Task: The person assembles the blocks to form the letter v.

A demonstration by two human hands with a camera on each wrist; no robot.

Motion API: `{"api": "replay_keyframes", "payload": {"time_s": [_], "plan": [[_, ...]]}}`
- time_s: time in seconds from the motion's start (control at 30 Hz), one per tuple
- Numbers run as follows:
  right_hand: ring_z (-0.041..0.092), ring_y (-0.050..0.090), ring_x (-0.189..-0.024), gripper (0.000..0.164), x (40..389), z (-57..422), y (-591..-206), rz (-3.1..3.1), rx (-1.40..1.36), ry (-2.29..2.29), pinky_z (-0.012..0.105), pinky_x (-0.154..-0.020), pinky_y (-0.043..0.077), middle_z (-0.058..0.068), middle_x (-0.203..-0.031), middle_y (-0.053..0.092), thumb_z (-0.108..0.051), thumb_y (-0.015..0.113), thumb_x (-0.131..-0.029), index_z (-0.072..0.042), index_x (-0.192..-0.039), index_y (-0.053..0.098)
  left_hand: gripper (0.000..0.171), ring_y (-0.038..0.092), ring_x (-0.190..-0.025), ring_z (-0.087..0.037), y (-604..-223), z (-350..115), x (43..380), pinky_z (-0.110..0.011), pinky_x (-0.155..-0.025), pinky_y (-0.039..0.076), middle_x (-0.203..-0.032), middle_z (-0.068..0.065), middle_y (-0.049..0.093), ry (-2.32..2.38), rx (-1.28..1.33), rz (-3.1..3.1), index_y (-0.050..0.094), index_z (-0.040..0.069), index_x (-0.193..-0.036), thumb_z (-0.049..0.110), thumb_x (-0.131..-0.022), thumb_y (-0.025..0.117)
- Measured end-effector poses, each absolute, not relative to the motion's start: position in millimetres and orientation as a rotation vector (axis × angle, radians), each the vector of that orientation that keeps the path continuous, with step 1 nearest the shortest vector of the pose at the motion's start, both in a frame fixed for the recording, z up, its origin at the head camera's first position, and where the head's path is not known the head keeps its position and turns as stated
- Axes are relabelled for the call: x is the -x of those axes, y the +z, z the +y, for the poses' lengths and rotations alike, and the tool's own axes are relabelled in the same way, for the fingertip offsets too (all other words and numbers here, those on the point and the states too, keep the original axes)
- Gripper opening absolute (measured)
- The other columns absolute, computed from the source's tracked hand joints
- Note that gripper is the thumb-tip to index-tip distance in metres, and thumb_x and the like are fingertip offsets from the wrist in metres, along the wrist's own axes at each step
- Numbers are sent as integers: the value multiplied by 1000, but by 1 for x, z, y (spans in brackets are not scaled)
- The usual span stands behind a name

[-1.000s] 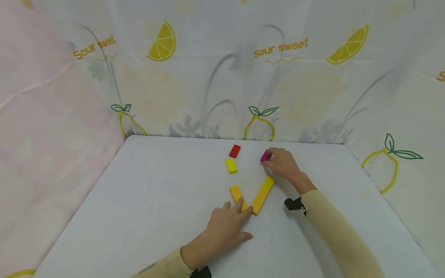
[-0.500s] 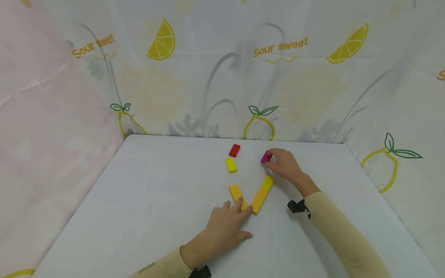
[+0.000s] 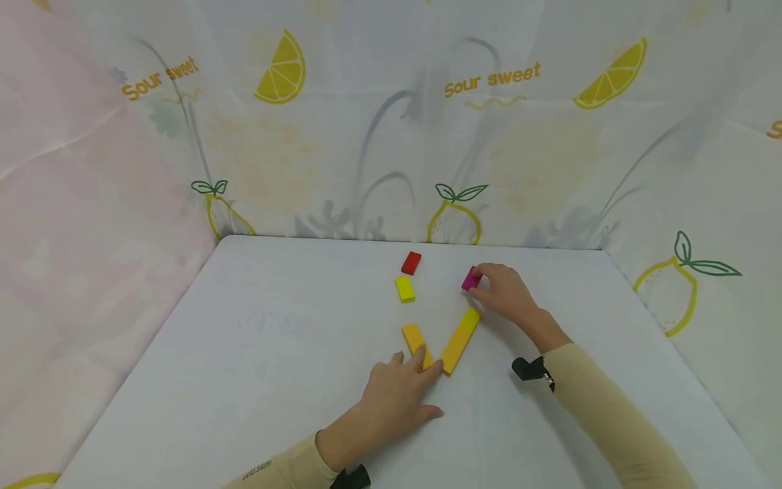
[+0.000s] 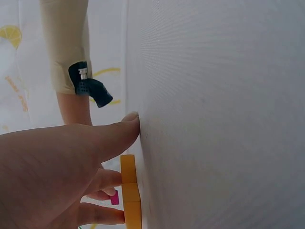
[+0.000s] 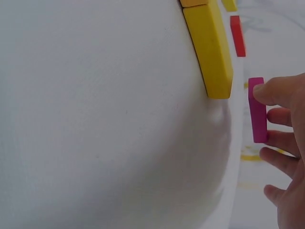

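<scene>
In the head view, my right hand [image 3: 506, 293] pinches a small magenta block [image 3: 471, 279] between thumb and fingers. The right wrist view shows that block [image 5: 258, 114] off the table, beyond the yellow end block [image 5: 212, 55] of a slanting row. My left hand [image 3: 394, 401] lies low with fingers spread. Its fingertips touch an orange block [image 3: 413, 335] and the near end of the row's orange part [image 3: 455, 352]. Together the two orange pieces form a V, partly covered by the left fingers.
A loose yellow block [image 3: 404, 289] and a red block [image 3: 412, 263] lie farther back on the white table [image 3: 275, 380]. A lemon-printed cloth [image 3: 366, 136] hangs behind the table's back edge. Dark wrist cameras sit at both cuffs.
My right hand has drawn the magenta block slightly nearer and to the right, toward the far end of the slanting row. My left hand stays where it was.
</scene>
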State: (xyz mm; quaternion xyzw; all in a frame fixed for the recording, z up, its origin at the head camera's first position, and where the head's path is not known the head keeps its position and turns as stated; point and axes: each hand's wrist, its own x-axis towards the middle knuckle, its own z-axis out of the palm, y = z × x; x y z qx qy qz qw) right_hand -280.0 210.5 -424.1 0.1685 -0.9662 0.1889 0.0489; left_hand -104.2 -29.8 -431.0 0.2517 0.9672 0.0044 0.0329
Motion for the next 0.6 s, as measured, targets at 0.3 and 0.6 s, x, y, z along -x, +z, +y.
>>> {"api": "replay_keyframes", "payload": {"time_s": [0.3,0.6], "plan": [[32,61,-103,30,274,217,-427,-2926,-533,578,53,-103,44,11,-108,70,-22,70,-88,-5,-113,66,72,62,-115,-31,-431,-30,106,-36,-63,51,-150,-2,51,2,-779,2966,49,40,-144,71,-82,63],[31,63,-100,25,270,224,-429,-2884,-603,548,53,-103,45,10,-106,72,-20,69,-87,-5,-108,68,72,62,-114,-30,-431,-30,105,-35,-61,50,-150,-2,51,-2,-776,2973,49,40,-144,71,-81,63]]}}
